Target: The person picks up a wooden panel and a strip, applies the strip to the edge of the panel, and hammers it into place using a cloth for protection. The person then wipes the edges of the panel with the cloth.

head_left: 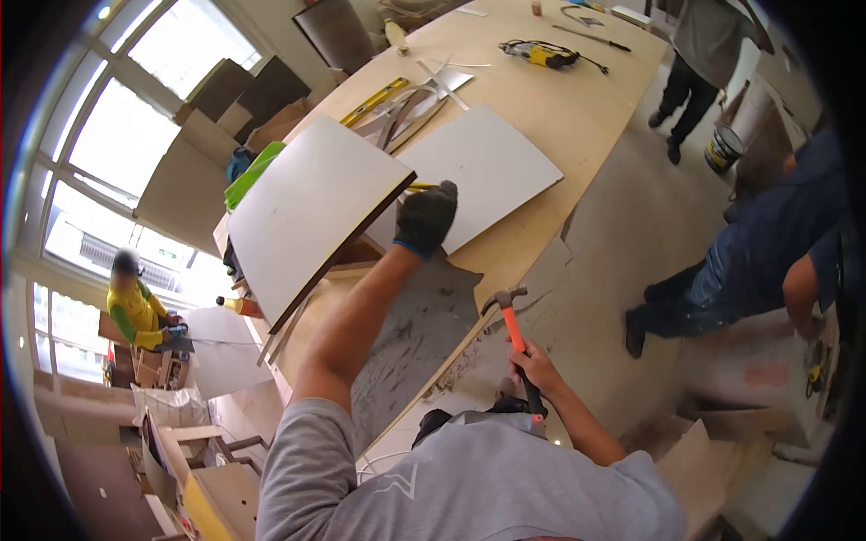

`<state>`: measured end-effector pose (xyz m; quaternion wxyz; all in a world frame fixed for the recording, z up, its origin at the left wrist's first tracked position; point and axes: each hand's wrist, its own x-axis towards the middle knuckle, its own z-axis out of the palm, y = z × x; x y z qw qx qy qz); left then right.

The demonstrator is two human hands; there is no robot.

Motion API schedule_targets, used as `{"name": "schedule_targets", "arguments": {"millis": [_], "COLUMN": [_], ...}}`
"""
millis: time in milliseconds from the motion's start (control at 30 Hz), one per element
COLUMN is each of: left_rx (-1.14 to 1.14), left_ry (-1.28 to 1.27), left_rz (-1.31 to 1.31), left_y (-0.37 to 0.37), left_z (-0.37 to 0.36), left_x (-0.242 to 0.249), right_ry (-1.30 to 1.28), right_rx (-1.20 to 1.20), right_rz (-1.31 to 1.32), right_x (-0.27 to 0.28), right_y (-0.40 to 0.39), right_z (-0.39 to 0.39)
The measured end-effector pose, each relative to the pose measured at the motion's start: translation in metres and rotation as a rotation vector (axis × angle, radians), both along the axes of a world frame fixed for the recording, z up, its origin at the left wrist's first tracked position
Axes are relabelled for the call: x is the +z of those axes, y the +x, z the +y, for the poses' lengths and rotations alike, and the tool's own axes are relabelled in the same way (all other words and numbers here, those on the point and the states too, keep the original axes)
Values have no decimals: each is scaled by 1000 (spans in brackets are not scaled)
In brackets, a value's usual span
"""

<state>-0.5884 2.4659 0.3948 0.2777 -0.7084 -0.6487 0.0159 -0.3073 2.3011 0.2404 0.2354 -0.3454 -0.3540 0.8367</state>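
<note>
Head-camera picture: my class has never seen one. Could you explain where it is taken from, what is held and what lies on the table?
No robot here: a person wears the camera on their head, so it looks down over their grey shirt and hands. The bare right hand holds a hammer. The left hand, in a dark glove, is at the edge of a dark-edged white panel. On the table lie a second white panel, a yellow level and a power tool.

No word, number or brand legible. Short-sleeved grey fabric T-shirt (487,482), behind the bare right hand (535,368): pale angular mark (412,484), letter uncertain. Black cylindrical bucket (723,150), well beyond that hand: label present, lettering too small to read.
</note>
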Motion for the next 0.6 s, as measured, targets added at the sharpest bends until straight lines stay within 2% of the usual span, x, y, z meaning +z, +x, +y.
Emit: {"name": "schedule_targets", "arguments": {"millis": [100,200,233,333,433,600], "left_rx": [-41,-136,15,6,-59,76], "left_ry": [-7,-37,-146,-25,117,70], "left_rz": [-77,-421,-587,-577,-682,-1033], "left_y": [-11,-35,-36,-55,-69,-68], "left_z": [-29,-78,-100,-135,-144,-142], "left_x": [-22,-35,-29,-44,-57,-67], "right_ry": [34,40,31,51,93,148], "right_rx": [-88,-123,-116,-68,-87,-417], "right_rz": [37,62,78,56,-12,-60], "right_x": [12,30,33,31,18,-1], "right_y": [-27,-50,-57,-78,-102,-117], "right_z": [22,33,35,46,63,76]}}
